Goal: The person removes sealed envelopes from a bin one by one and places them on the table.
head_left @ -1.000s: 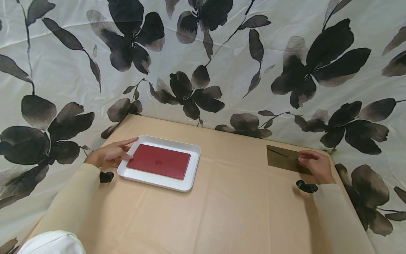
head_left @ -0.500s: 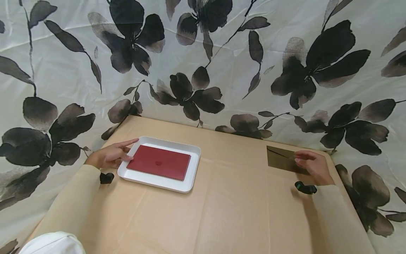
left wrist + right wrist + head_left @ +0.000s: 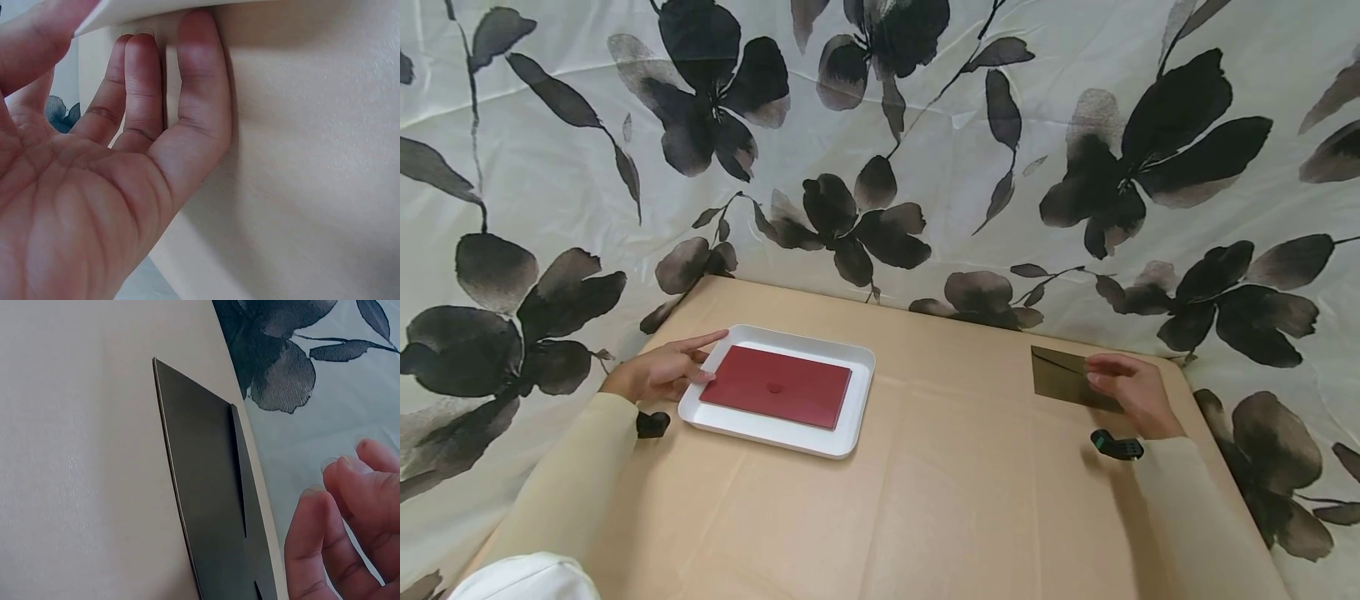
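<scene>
My left hand (image 3: 658, 371) grips the left end of a white tray (image 3: 775, 436). In the left wrist view its thumb lies at the rim, and the other fingers (image 3: 203, 75) reach under the tray (image 3: 140, 9). A red envelope (image 3: 801, 375) with a round seal lies inside the tray. To the right, my right hand (image 3: 1131, 390) hovers over the right part of a dark olive envelope (image 3: 1060, 379). In the right wrist view, loosely bent fingers (image 3: 306, 540) hold nothing, beside the envelope's flap side.
The table (image 3: 940, 492) is covered in tan material. A white cloth (image 3: 970, 183) with dark flowers hangs behind it and along both sides. A black band (image 3: 1116, 446) sits at my right wrist, another at the left. A white rounded shape (image 3: 523, 577) shows at bottom left.
My right hand has drifted a little to the left over the dark olive envelope, which stays in place. The left hand, tray and red envelope keep their positions.
</scene>
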### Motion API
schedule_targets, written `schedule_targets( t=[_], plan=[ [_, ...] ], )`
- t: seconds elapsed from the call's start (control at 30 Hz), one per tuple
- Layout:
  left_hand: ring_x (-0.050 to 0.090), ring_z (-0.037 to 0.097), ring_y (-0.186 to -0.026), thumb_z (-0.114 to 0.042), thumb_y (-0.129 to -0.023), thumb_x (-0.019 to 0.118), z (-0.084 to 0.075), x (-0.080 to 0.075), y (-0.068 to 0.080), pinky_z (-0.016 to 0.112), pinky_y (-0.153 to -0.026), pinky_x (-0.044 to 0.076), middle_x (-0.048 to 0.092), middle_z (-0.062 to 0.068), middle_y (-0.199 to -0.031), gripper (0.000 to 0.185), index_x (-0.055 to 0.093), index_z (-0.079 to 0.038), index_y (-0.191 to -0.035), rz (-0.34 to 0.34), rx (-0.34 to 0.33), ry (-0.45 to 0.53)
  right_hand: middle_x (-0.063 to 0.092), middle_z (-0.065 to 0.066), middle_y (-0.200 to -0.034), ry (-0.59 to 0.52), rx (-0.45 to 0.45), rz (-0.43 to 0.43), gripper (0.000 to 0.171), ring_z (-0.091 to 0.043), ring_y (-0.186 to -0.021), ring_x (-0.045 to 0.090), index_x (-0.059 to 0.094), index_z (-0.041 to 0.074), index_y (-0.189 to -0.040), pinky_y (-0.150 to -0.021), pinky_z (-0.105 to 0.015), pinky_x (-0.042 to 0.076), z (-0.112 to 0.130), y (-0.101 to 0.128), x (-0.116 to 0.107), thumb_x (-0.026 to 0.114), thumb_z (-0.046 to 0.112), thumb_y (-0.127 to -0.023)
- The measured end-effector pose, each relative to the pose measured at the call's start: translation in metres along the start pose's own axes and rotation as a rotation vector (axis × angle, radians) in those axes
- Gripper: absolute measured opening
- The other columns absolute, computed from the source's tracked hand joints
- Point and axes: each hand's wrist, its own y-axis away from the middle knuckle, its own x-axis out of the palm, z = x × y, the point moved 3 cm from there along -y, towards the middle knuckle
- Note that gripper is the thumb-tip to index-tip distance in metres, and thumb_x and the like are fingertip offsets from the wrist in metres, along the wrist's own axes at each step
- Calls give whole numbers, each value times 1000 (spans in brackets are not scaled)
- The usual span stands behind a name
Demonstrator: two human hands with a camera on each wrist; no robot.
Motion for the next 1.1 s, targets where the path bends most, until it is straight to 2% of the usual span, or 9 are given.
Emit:
schedule_targets(
  t=[0.1,0.4,0.6,0.73,0.9,1.1],
  plan=[
    [59,33,-127,-4,-97,63,1,2,-1,47,-97,59,21,28,-168,94,9,-35,-167,3,5,0,77,15,-95,-6,-13,13,30,-1,-85,75,74,3,-119,-75,-15,59,0,1,1,68,-10,-93],
    [57,36,-130,-6,-98,62,1,3,-1,47,-96,59,20,29,-168,94,6,-36,-167,3,5,-27,77,16,-98,72,-37,49,33,-1,-87,73,66,-9,-128,-76,-15,58,6,2,10,69,-6,-95],
    [58,35,-129,-6,-98,63,2,2,-2,48,-96,59,19,29,-168,94,7,-36,-167,7,10,-26,78,14,-100,66,-65,89,38,0,-88,73,61,-15,-131,-78,-16,59,14,7,21,69,-4,-95],
    [58,35,-129,-6,-97,63,2,1,-1,48,-97,59,18,29,-169,95,7,-35,-167,14,11,-28,78,14,-101,56,-79,106,38,0,-89,74,61,-14,-131,-79,-16,59,19,10,29,70,-3,-95],
    [57,35,-130,-6,-97,63,0,1,-2,48,-97,59,19,29,-169,95,7,-36,-167,9,5,-26,77,13,-104,93,-90,127,39,0,-91,73,61,-13,-132,-80,-16,59,25,13,39,70,-2,-96],
    [54,37,-133,-6,-97,63,-1,2,-3,48,-98,58,19,28,-169,94,7,-36,-167,13,1,-17,78,9,-103,63,-107,153,38,-3,-91,74,61,-16,-129,-80,-19,60,36,14,53,71,-5,-94]
  ],
)
